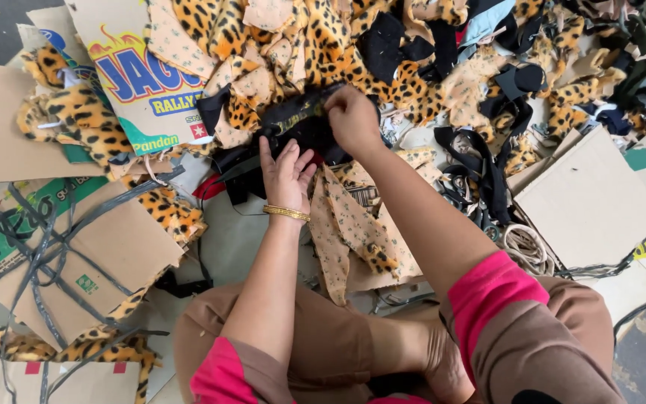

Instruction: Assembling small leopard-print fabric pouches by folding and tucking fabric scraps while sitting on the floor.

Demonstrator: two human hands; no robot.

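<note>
A black fabric piece (297,123) with a strip of leopard print lies among scraps on the floor in front of me. My right hand (353,116) pinches its upper edge. My left hand (285,176), with a gold bangle at the wrist, rests flat on the piece's lower part, fingers apart. Around it spreads a heap of leopard-print plush scraps (315,45) and beige backing pieces (353,224). My crossed legs in brown trousers fill the bottom of the view.
Flattened cardboard boxes (76,254) with black straps lie at the left, a plain cardboard sheet (588,202) at the right. A printed carton (140,82) sits at the upper left. Black strap offcuts (480,176) and a coil of cord (525,247) lie right of my arm.
</note>
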